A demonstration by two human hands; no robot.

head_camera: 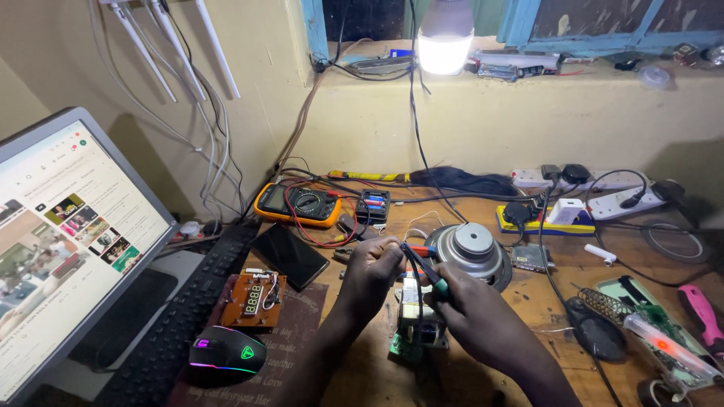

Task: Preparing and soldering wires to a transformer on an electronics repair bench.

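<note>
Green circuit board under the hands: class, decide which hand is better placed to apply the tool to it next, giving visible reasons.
Probably the right hand: it grips the green-handled tool, tip angled over the circuit board. The left hand pinches something small above the board, steadying.

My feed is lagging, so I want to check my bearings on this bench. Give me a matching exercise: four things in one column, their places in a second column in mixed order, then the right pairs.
Things:
1. multimeter
2. mouse
3. speaker
4. pink-handled tool

Places:
A. far right edge of the bench
B. just behind the right hand
C. at the back, by the wall, left of centre
D. front left, beside the keyboard

Pairs: 1-C, 2-D, 3-B, 4-A
</note>
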